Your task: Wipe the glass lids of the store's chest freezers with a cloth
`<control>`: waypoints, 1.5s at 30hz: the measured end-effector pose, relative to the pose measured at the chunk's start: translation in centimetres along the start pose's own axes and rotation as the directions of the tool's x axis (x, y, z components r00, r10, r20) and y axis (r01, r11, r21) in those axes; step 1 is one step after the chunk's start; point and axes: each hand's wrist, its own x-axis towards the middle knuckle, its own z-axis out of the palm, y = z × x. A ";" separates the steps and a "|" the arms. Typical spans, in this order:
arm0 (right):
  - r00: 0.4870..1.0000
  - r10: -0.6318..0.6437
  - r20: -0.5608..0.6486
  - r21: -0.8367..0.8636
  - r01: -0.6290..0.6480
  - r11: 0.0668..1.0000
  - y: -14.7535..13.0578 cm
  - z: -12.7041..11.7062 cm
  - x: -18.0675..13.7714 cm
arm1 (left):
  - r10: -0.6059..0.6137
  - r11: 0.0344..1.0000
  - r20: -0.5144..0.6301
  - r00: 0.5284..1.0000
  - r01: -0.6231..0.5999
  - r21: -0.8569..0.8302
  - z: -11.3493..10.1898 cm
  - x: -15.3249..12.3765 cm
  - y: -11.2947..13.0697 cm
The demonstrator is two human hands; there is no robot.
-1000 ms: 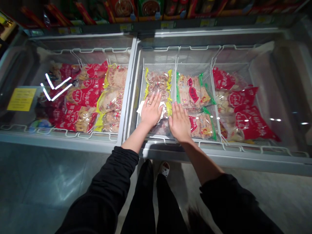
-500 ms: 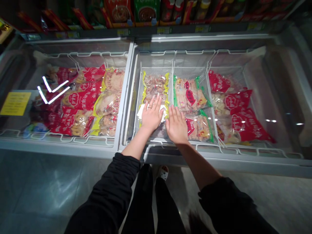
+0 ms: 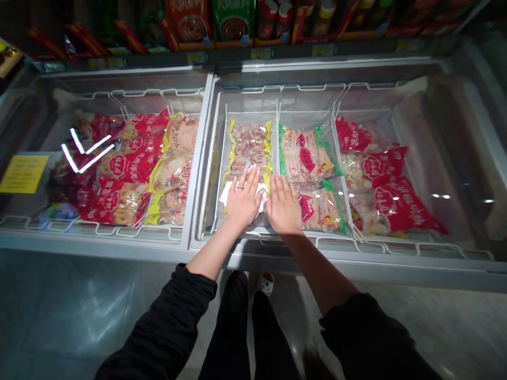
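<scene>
My left hand (image 3: 242,203) lies flat, fingers stretched out, on a white cloth (image 3: 224,193). The cloth rests over the yellow-edged food packets (image 3: 249,145) in the freezer's (image 3: 277,261) left wire basket. A ring shows on one finger. My right hand (image 3: 283,208) lies flat right beside it, fingers together and extended, over the gap between that basket and the one with green-edged packets (image 3: 303,155). Both hands are near the freezer's front edge. I cannot tell whether they rest on a glass lid or on the packets themselves.
Red packets (image 3: 380,174) fill the right basket. The neighbouring freezer at the left holds red packets (image 3: 119,169) and yellow packets (image 3: 174,163) under glass, with a yellow label (image 3: 24,173). A shelf of packaged goods (image 3: 233,21) runs behind. My legs and the grey floor (image 3: 79,311) are below.
Both hands have slid together toward me, toward the freezer's front edge, the cloth moving under the left hand.
</scene>
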 end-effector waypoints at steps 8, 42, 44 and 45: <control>1.000 -0.003 0.011 0.008 0.002 1.000 0.1 0.0 0.1 | -0.026 0.999 -0.069 0.997 0.023 -0.037 -0.9 4.9 -1.9; 1.000 0.011 0.005 -0.035 -0.011 0.999 0.4 0.5 -0.2 | -0.055 0.997 -0.051 0.997 0.052 -0.055 -1.8 9.2 -4.2; 1.000 0.007 -0.015 -0.041 -0.008 0.999 0.3 0.4 -0.2 | -0.066 0.997 -0.053 0.996 0.064 -0.039 -1.7 7.1 -3.9; 1.000 0.003 -0.029 -0.041 -0.004 0.999 0.2 0.5 -0.2 | -0.054 0.998 -0.049 0.997 0.053 -0.029 -1.6 6.1 -3.4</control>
